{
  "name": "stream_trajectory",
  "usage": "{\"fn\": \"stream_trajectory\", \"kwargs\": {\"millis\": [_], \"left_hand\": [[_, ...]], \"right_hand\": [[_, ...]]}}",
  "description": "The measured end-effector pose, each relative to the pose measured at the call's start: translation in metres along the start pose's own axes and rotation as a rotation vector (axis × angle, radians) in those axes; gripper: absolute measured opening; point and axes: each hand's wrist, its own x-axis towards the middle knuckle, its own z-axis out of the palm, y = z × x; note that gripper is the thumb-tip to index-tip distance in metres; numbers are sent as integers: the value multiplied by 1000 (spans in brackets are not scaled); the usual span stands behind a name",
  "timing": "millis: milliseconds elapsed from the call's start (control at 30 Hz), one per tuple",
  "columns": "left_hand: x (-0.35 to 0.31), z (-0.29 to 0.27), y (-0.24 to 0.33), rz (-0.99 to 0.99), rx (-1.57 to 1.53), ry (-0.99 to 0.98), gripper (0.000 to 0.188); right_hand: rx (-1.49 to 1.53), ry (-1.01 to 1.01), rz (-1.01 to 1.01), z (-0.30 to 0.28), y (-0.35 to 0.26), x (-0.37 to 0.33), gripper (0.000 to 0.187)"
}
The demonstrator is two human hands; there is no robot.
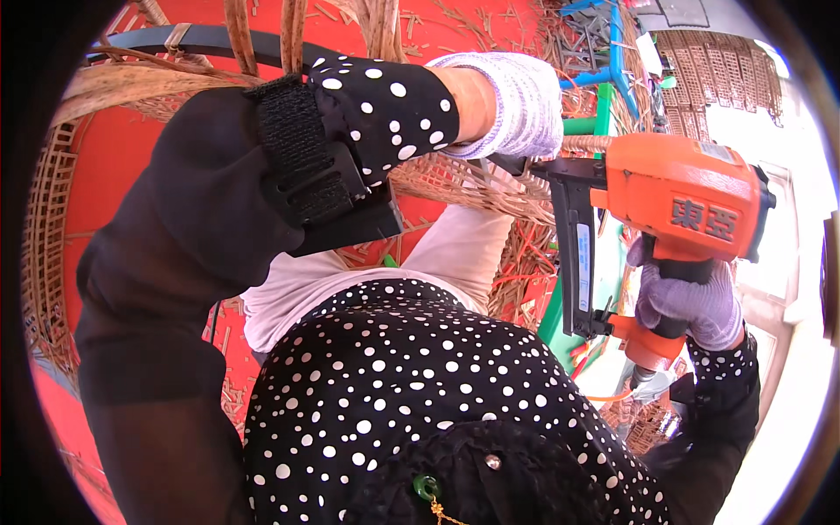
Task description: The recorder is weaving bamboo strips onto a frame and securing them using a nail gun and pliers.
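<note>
My right hand (691, 302), in a pale knitted glove, grips the handle of an orange and black pneumatic nail gun (665, 206). The gun's black nose points left toward a woven rattan piece (455, 179). My left hand (516, 105), also in a pale glove, presses down on that rattan weave just left of the gun's nose. A black strap with a dark device (315, 175) wraps my left forearm over a black, white-dotted sleeve.
A large curved rattan frame (52, 219) runs along the left over a red floor (114, 149) littered with cane offcuts (525, 262). A green and blue metal frame (608, 79) stands at the upper right. Stacked woven panels (717, 70) lie beyond it.
</note>
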Motion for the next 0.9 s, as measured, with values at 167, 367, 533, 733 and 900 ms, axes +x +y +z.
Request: {"fn": "stream_trajectory", "kwargs": {"millis": [167, 367, 533, 733, 900], "left_hand": [[10, 6, -6, 171, 39, -15, 26], [5, -1, -6, 164, 248, -98, 20], [11, -1, -13, 141, -61, -188, 23], [-14, 3, -7, 364, -13, -111, 39], [-24, 28, 0, 659, 714, 69, 41]], "right_hand": [[99, -17, -51, 0, 15, 1, 39], [274, 203, -253, -13, 64, -10, 40], [447, 509, -200, -67, 156, 4, 15], [275, 694, -82, -119, 321, 86, 16], [-73, 762, 233, -152, 419, 151, 34]]}}
